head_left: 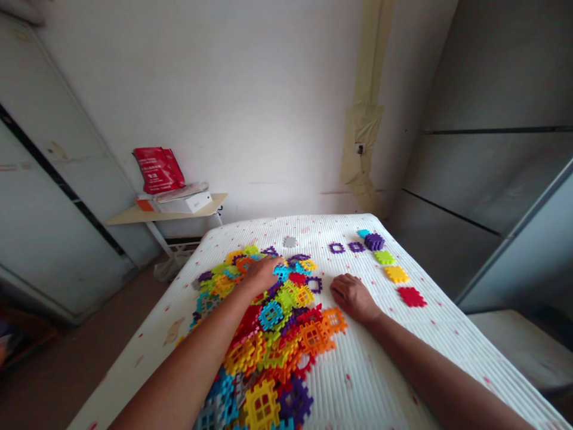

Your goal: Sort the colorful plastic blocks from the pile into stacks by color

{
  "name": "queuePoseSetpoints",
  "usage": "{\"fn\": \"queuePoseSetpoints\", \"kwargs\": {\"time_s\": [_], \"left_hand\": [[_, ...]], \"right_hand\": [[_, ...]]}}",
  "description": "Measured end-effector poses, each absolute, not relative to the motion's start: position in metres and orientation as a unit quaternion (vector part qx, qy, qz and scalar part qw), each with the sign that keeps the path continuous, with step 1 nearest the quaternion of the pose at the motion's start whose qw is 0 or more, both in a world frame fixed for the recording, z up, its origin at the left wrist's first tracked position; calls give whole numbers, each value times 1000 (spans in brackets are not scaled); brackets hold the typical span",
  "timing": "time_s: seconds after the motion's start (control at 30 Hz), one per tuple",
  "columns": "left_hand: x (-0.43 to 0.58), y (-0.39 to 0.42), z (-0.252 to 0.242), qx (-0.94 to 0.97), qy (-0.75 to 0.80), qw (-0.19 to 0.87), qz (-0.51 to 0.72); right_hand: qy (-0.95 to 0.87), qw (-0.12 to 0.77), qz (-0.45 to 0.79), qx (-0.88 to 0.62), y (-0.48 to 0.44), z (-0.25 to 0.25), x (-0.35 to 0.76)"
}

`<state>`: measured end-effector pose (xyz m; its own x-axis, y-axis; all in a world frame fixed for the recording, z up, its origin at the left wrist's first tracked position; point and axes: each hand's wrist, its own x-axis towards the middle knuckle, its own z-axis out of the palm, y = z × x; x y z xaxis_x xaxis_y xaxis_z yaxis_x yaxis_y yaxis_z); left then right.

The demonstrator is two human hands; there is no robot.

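Seemingly early: few sorted tiles [396, 274] laid out singly right of the pile [277, 334]; bulk heaped, unsorted, on bed [403, 370]. Left hand [263, 273] dug into pile's far end, grip impossible to tell; right hand [353, 297] loosely curled, empty, just right of pile.

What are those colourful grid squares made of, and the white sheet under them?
The grid squares look like moulded plastic: bright solid colours, slight sheen, crisp notched edges, stiff shape. The white sheet looks like matte ribbed fabric, with fine parallel ridges and small red specks; what lies beneath it I cannot tell.
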<state>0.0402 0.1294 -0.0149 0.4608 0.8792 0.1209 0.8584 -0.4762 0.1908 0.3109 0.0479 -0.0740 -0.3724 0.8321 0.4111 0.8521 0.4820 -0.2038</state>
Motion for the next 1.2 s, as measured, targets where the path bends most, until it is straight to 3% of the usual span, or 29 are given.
{"fn": "queuePoseSetpoints", "kwargs": {"time_s": [0.37, 0.83, 1.2], "left_hand": [[7, 101, -16, 847, 466, 91, 240], [-35, 56, -2, 832, 459, 142, 277], [-30, 52, -1, 860, 440, 110, 236]], "right_hand": [[-830, 226, -30, -509, 48, -75, 312], [-827, 234, -28, -511, 49, -76, 312], [-827, 232, -33, -510, 51, -82, 312]]}}
